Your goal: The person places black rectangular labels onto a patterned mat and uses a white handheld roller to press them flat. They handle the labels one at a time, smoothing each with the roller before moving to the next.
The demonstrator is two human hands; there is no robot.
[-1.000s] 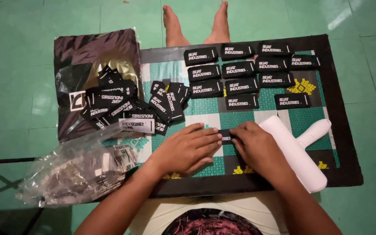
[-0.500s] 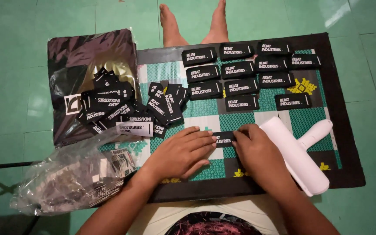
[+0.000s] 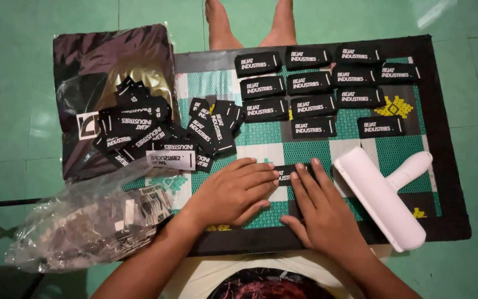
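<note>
My left hand (image 3: 233, 191) and my right hand (image 3: 319, 207) lie flat, side by side, on a green, white and black patterned mat (image 3: 443, 182). Between their fingertips a small black rectangular label (image 3: 285, 174) shows, pressed down on the mat by both hands. Most of that label is hidden under the fingers. Several black labels with white print (image 3: 311, 105) lie in neat rows on the far half of the mat. A loose heap of the same labels (image 3: 156, 130) sits to the left.
A white lint roller (image 3: 385, 196) lies on the mat right of my right hand. A clear plastic bag of labels (image 3: 78, 227) sits at the near left. A dark glossy bag (image 3: 106, 61) lies under the heap. My bare feet (image 3: 250, 22) rest beyond the mat on green tiles.
Both hands stay pressed on the label and have barely shifted. The view has moved slightly.
</note>
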